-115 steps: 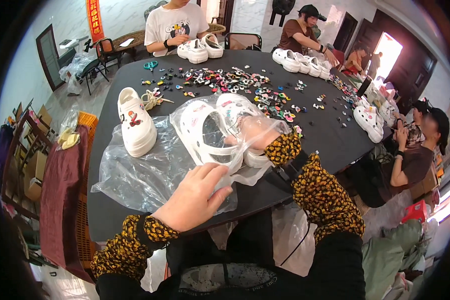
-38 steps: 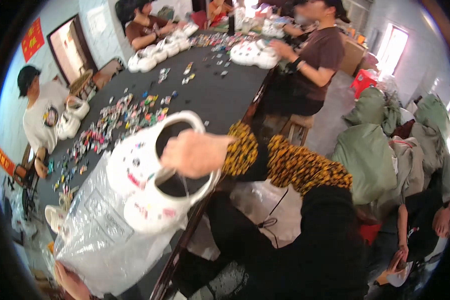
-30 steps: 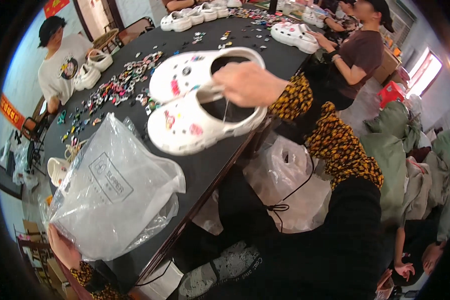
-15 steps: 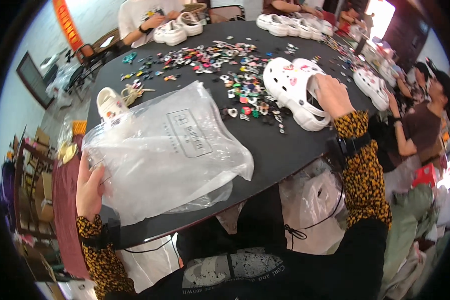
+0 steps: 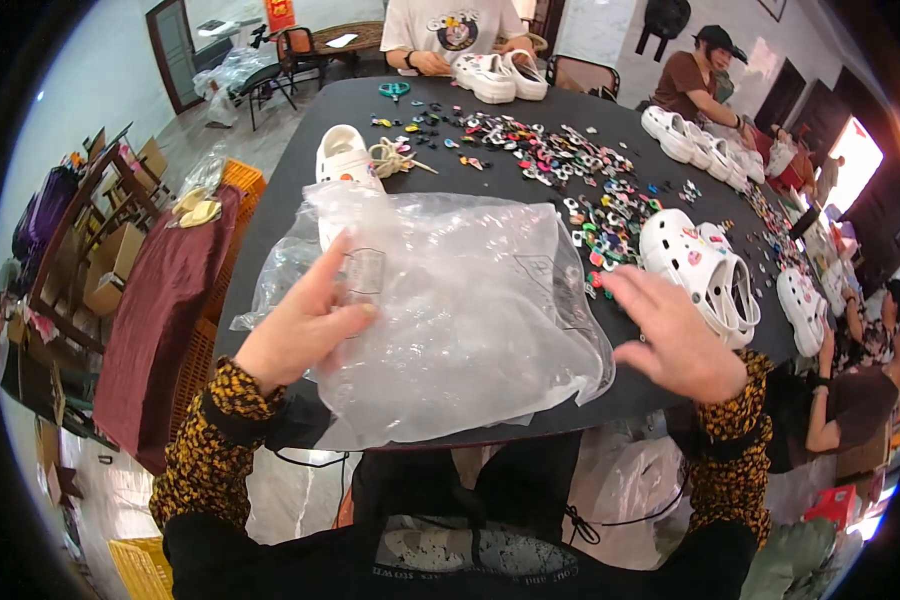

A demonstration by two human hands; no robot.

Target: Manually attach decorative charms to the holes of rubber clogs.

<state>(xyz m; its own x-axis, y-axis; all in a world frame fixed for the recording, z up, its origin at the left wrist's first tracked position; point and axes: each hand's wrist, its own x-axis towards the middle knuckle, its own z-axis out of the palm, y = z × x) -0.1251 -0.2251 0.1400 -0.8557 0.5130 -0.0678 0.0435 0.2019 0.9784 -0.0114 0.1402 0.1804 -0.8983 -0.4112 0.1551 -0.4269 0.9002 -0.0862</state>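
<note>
A clear, frosted plastic bag (image 5: 450, 330) lies across the near part of the dark table, its left part raised and slightly smeared by motion. My left hand (image 5: 305, 325) has the bag's left side between thumb and fingers, some of which show faintly through the plastic. Beside the bag's right edge, my right hand (image 5: 680, 345) is open, fingers apart, holding nothing. Just beyond it stands a pair of white clogs (image 5: 675, 245) decorated with small charms. Another white clog (image 5: 340, 155) sits behind the bag at the left, its lower part covered by the plastic.
Many small colourful charms (image 5: 560, 155) are scattered over the black table (image 5: 360, 105). Pale laces (image 5: 395, 158) lie by the left clog. Across the table a person handles white clogs (image 5: 500, 78); others work along the right side near more clogs (image 5: 690, 140). Orange crates (image 5: 242, 180) stand at the left.
My right hand has let go of the clog pair and come down to the bag's right side. My left hand has moved inward with the bag's edge. The view has turned left.
</note>
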